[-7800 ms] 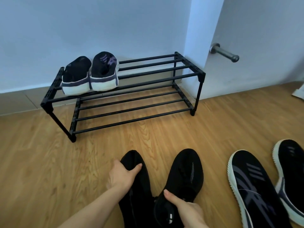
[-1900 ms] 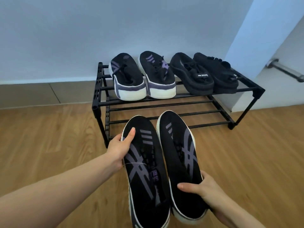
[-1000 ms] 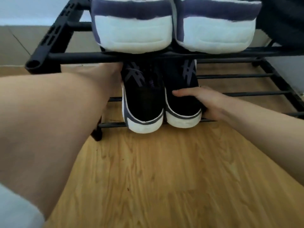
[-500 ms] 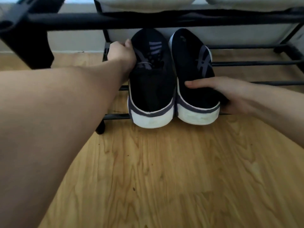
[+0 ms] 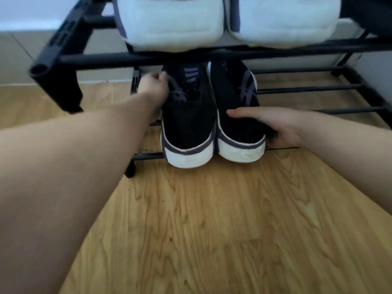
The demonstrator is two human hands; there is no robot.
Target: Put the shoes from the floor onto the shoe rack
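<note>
Two black sneakers with white soles and purple stripes rest side by side on the lower shelf of the black shoe rack [image 5: 99,59], heels toward me. My left hand [image 5: 153,88] grips the left side of the left sneaker [image 5: 186,122] near its laces. My right hand [image 5: 273,126] holds the right sneaker [image 5: 235,111] at its heel, thumb lying across the top and fingers under the outer side. The toes of both sneakers are hidden under the upper shelf.
On the upper shelf sit the white heels of another pair [image 5: 174,20], with a dark shoe [image 5: 369,11] at the top right edge. Bare lower-shelf bars [image 5: 318,89] run to the right. Wooden floor [image 5: 212,230] fills the foreground; a wall stands behind.
The camera has tilted up a little, so the upper shelf's white heels show again. Both hands stay on the sneakers, which have barely shifted on the lower shelf.
</note>
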